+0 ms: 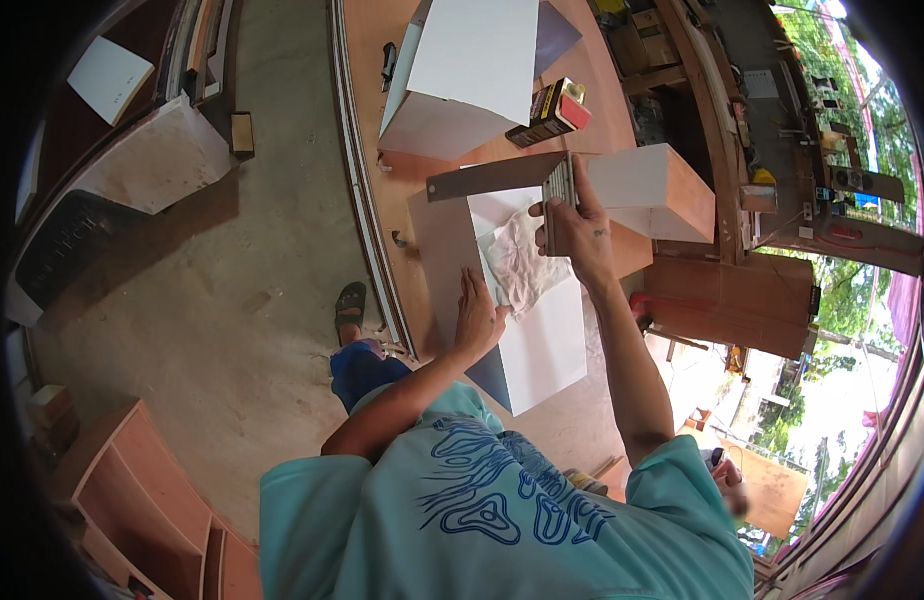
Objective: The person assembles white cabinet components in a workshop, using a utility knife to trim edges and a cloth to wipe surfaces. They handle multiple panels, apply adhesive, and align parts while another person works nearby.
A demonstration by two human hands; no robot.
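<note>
My right hand [585, 235] is closed around a ridged, pale block [559, 205]. A long dark brown flat strip [497, 176] with a small hole near its far end reaches left from that block; I cannot tell its exact kind. Below it, a crumpled white cloth [530, 265] lies on a white box-shaped panel piece [547, 345]. My left hand [477, 318] rests with fingers stretched out along the box's greyish side, its thumb beside the cloth's edge.
A large white box [472, 60] stands on the wooden worktable [367, 130], with a dark rectangular can [552, 112] beside it. Another white-topped box [637, 190] sits right. A wooden shelf unit [147, 490] stands lower left. Another person [727, 480] is at lower right.
</note>
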